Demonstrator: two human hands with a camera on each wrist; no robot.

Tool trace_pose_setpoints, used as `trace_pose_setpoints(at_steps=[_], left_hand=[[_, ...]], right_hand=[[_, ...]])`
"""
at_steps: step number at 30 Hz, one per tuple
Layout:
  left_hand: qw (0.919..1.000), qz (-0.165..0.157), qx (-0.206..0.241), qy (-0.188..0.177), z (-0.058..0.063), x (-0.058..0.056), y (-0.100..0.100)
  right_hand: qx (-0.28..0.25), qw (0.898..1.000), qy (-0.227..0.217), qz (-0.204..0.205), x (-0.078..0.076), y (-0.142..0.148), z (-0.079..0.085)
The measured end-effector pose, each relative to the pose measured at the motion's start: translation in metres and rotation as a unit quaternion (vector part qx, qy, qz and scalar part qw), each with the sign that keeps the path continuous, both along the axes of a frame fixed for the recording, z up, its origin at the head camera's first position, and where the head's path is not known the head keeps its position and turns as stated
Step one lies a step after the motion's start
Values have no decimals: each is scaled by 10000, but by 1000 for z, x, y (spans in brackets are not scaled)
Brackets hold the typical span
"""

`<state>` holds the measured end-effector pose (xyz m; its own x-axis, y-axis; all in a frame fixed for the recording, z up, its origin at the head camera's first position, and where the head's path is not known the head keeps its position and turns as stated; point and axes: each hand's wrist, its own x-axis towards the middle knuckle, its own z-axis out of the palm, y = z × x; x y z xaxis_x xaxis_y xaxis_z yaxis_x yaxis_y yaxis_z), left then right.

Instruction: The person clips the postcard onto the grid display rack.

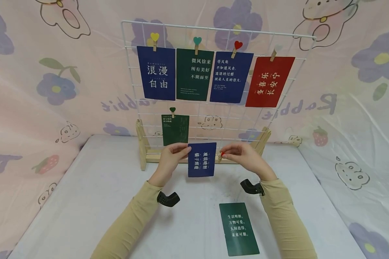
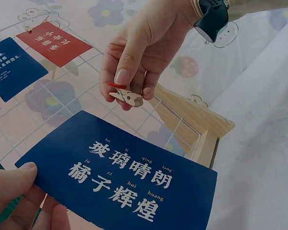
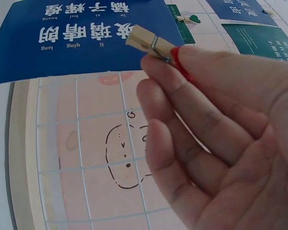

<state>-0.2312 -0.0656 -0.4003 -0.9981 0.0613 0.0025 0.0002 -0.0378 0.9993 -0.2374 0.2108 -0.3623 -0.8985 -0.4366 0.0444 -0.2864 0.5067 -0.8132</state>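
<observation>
My left hand (image 1: 171, 158) pinches a blue card (image 1: 201, 165) with white characters by its left edge, in front of the lower part of a white wire grid (image 1: 228, 122). To the right of the card, my right hand (image 1: 246, 158) holds a small wooden clothespin (image 2: 129, 97) with a red top between thumb and index finger. In the right wrist view the clothespin (image 3: 146, 39) points toward the blue card and overlaps its edge. Just behind the left hand, a green card (image 1: 175, 127) hangs on the grid from a clothespin with a dark green heart (image 1: 172, 109).
Along the grid's upper part hang a blue card (image 1: 159, 73), a green card (image 1: 194, 75), another blue card (image 1: 231, 78) and a red card (image 1: 270, 82), each clipped. The grid stands on a wooden base (image 1: 142, 144). Another green card (image 1: 239, 230) lies on the white table (image 1: 94, 201).
</observation>
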Motion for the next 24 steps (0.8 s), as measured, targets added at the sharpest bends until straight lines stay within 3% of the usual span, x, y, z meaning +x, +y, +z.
trace_pose_setpoints(at_steps=[17, 24], left_hand=[[9997, 21, 146, 200, 10, -7, 3], [9997, 10, 91, 228, 13, -12, 4]], right_hand=[[-540, 9984, -118, 87, -2, 1, 0], [-818, 9966, -49, -61, -6, 0, -1]])
